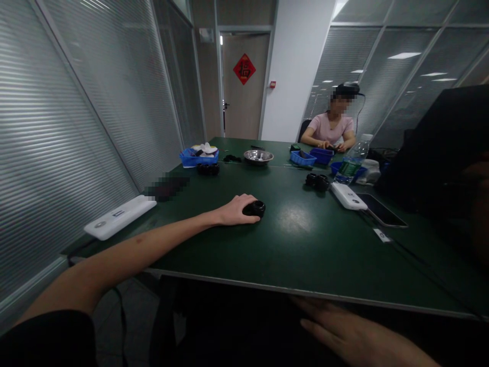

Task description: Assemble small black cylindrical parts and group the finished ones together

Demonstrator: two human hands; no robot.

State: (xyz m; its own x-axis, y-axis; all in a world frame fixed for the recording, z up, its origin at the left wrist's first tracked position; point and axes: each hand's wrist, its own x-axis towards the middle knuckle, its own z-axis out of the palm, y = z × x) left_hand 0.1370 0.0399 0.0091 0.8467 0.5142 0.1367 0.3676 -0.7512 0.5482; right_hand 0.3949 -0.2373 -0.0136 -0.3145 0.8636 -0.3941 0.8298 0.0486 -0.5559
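Note:
My left hand [240, 210] rests on the green table [214, 250], its fingers and thumb closed around a small glossy black part with a round ring-like end [259, 208]. The palm and fingers cover some of that part, and its exact kind does not show. Down at the lower right, below the table's front edge, lies my right hand [336, 326]. Its fingers are stretched out and nothing shows in them; the fingertips are partly hidden by the edge and shadow.
Black parts [317, 182] sit beside a water bottle [349, 162], a white power bank [348, 196] and a phone [382, 210]. Further back are a metal bowl [259, 158] and blue baskets [303, 158]. Another white device [120, 216] lies left. A co-worker [331, 127] sits opposite.

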